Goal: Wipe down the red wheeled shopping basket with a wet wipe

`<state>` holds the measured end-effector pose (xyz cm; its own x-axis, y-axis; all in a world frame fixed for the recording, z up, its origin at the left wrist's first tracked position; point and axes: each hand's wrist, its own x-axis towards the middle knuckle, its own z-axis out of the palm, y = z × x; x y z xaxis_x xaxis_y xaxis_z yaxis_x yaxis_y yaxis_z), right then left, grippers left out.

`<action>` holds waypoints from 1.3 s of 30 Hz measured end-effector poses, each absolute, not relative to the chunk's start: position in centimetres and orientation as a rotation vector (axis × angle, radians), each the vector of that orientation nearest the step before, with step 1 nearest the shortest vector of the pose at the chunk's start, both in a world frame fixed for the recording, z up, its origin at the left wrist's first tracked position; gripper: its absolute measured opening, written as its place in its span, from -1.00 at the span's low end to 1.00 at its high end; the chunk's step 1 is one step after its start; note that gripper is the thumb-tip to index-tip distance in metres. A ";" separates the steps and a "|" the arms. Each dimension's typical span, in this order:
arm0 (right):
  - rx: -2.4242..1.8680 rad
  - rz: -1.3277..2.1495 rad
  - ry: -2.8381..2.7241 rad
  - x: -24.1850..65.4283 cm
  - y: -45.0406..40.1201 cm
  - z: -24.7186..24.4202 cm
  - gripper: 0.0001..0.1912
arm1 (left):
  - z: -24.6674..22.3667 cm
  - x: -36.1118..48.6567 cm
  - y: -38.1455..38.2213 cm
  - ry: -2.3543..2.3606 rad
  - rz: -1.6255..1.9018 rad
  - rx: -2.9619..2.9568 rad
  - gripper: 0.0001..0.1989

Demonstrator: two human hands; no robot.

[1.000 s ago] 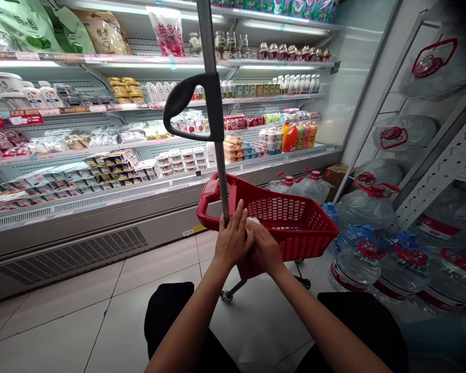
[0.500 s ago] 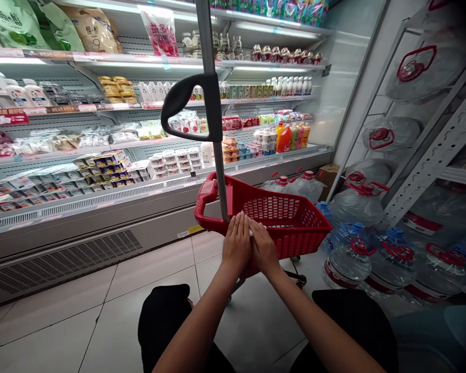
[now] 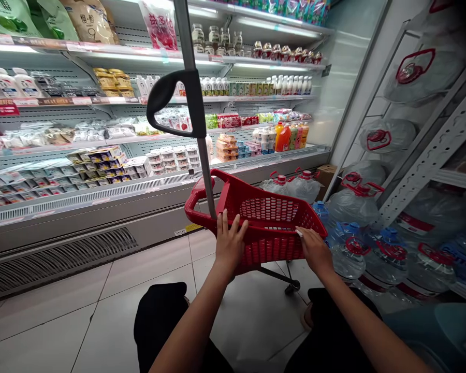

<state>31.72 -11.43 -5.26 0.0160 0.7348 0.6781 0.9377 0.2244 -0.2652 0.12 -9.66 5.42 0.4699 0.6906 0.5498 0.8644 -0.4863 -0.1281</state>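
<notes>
A red plastic shopping basket (image 3: 274,243) on wheels stands before me, with perforated sides and a long grey pole (image 3: 206,171) rising from its left end to a black loop handle (image 3: 190,103). My left hand (image 3: 230,241) rests with fingers spread on the basket's near rim, close to the pole's base. Further right along the same rim is my right hand (image 3: 317,253), its fingers closed on a small white wipe (image 3: 299,233). Only a corner of the wipe shows; the rest is hidden under the fingers.
An open dairy cooler (image 3: 151,191) with stocked shelves runs behind the basket. Large water bottles (image 3: 349,259) crowd the floor at right beside a white metal rack (image 3: 407,176). My knees (image 3: 161,316) flank the tiled floor (image 3: 252,316).
My hands were together on the near rim and have parted. The right hand slid right along it with the wipe; the left stayed near the pole, its fingers spreading. The view shifted slightly.
</notes>
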 end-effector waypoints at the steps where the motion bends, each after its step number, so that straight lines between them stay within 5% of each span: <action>1: -1.558 -0.352 -1.756 30.4 -11.2 -5.0 -0.50 | 5.3 0.5 -9.8 -1.313 -0.595 -2.339 -0.33; 9: -1.276 -0.246 -1.884 16.7 -9.4 -2.0 -0.41 | 3.0 2.0 -9.8 -1.260 -0.539 -2.369 -0.25; 21: -1.549 -0.320 -1.744 29.9 -12.2 -6.0 -0.47 | 3.9 -0.9 -7.2 -1.375 -0.598 -2.362 -0.04; 32: -1.384 -0.294 -1.899 20.8 -8.7 -3.4 -0.42 | 0.6 3.2 -8.7 -1.310 -0.675 -2.481 0.02; 39: -1.429 -0.156 -1.873 24.7 -10.0 -3.5 -0.47 | 1.4 0.9 -7.1 -1.312 -0.652 -2.484 0.01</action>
<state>24.71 -10.03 -3.49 -0.0842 0.7749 0.6264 0.8677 0.3661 -0.3362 0.89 -7.06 1.42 0.4922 0.7134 0.4989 0.8287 -0.5595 -0.0175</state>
